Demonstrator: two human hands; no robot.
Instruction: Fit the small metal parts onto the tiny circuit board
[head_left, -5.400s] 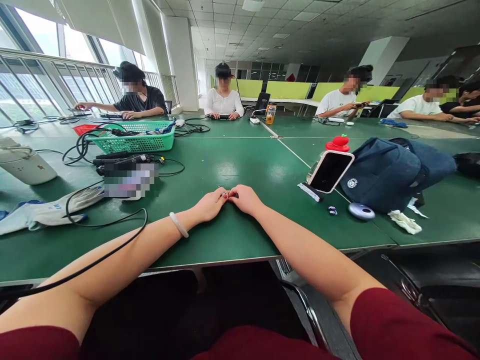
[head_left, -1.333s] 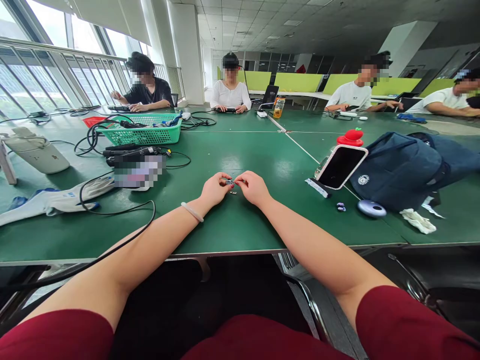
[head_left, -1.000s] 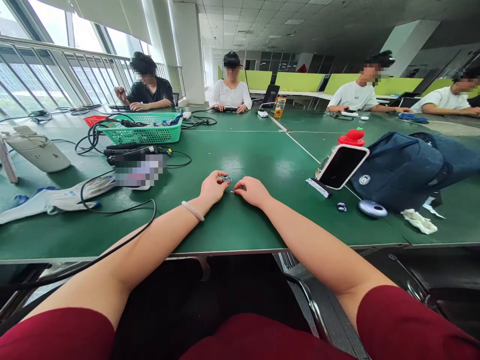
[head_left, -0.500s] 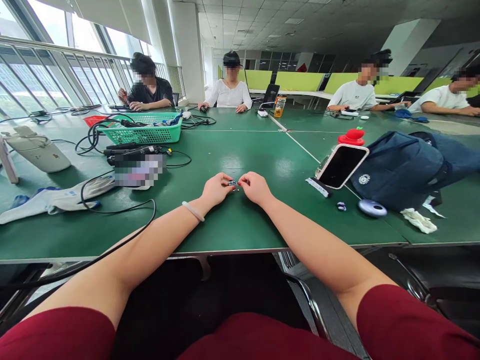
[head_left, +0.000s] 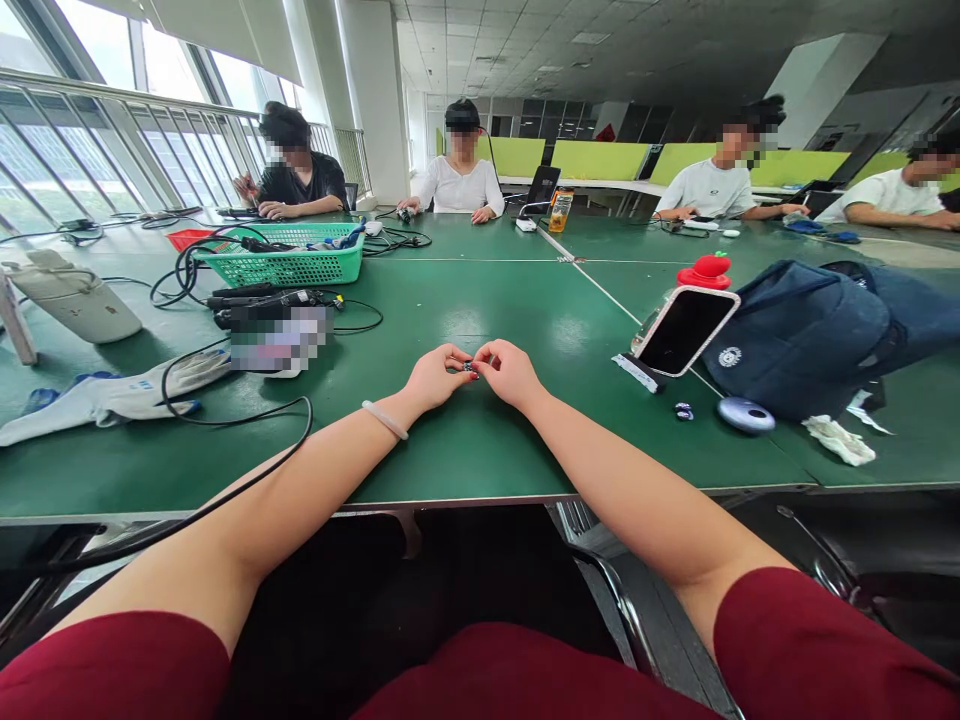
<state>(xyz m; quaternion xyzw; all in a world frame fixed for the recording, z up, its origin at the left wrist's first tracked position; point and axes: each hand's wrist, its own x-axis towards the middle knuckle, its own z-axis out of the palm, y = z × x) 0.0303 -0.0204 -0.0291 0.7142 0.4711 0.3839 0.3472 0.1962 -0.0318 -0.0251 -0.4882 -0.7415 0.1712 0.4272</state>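
Observation:
A small dark piece with pale specks [head_left: 469,366] sits between the fingertips of both hands, just above or on the green table; its kind is too small to make out. My left hand [head_left: 436,377], with a pale bangle on its wrist, pinches it from the left. From the right, my right hand [head_left: 508,372] closes thumb and fingers on its other side. The fingertips nearly meet, and they cover most of the piece.
A green basket [head_left: 289,262] of cables, a glove [head_left: 112,400] and a looping black cable lie to the left. To the right are a propped phone [head_left: 682,330], a small dark-and-white item [head_left: 683,411], a round case [head_left: 745,415] and a navy backpack [head_left: 795,340]. Several people sit opposite.
My fingertips have drawn closer together, and less of the speckled piece shows between them. My arms have stayed nearly where they were.

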